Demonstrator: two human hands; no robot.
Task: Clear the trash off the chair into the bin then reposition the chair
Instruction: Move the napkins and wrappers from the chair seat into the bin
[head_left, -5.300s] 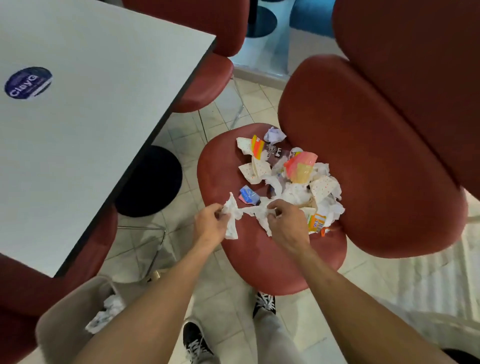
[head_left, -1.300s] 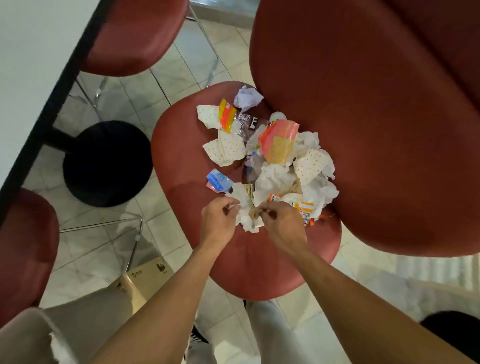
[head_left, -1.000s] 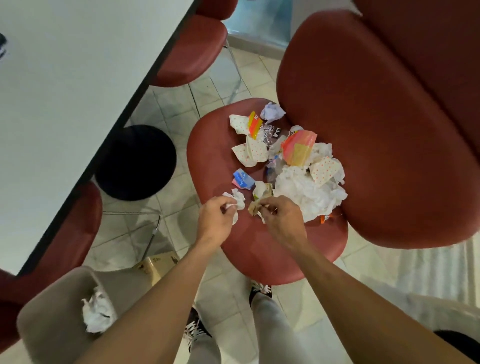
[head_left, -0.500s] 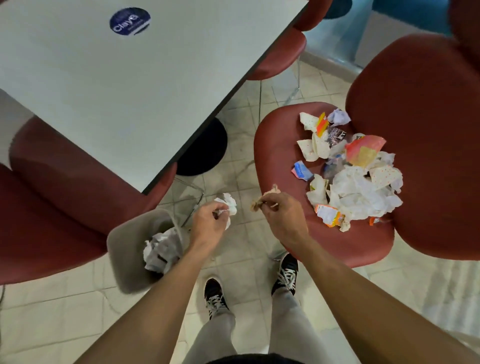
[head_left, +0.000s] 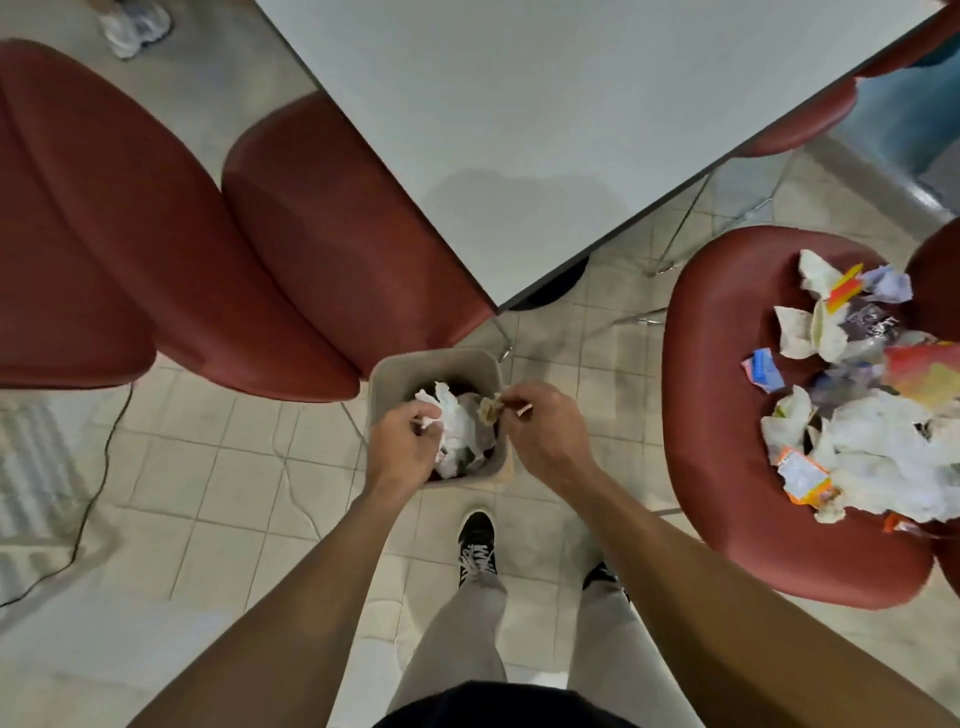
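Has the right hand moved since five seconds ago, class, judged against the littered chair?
Yes. The right hand, pinching a brown scrap, has left the chair seat and now hangs over the bin on the floor beside it.

no legible text, wrappers (head_left: 866, 325) (print blurred)

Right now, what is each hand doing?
Left hand: pinching a white crumpled tissue over the bin.
Right hand: pinching a brownish paper scrap over the bin.
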